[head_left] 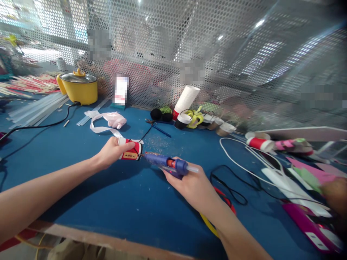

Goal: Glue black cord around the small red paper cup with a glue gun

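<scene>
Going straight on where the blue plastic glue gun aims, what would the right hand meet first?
Likely the red and white paper cup in the left hand. The glue gun looks almost at the cup's black-edged end; contact is unclear.

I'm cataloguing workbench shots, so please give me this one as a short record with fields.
Left hand: holds a red-and-white paper cup on its side
Right hand: holds a blue hot glue gun, its tip at the cup's black-banded end
Surface: blue tabletop
Back left: yellow electric pot, glass-lidded
Back centre: leaning stack of white paper cups
</scene>
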Available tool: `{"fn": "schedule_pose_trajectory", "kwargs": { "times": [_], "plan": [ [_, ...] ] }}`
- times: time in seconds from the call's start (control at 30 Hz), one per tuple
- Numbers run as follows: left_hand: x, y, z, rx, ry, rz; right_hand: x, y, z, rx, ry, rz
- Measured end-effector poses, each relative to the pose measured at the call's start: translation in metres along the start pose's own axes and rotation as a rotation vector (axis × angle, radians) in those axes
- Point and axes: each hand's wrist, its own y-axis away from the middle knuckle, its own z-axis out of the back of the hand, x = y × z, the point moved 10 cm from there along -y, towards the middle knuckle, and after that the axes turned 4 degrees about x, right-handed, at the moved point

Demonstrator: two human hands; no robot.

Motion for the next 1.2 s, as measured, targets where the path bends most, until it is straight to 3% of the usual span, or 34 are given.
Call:
{"fn": "schedule_pose_trajectory", "kwargs": {
  "times": [0.37,0.7,0.87,1.2],
  "plan": [
    [0.002,-0.001,0.001,0.008,-0.022,0.002,0.001,-0.001,-0.002,0.034,0.008,-0.009],
    [-0.019,0.007,-0.005,0.057,-0.271,-0.22,0.004,-0.004,0.012,-0.051,0.014,-0.006],
    [-0.025,0.011,-0.011,0.076,-0.317,-0.281,-0.002,-0.005,0.015,-0.065,0.003,-0.075],
    [-0.034,0.021,-0.022,0.136,-0.531,-0.419,0.0,-0.01,0.017,-0.067,0.041,-0.044]
  ]
}}
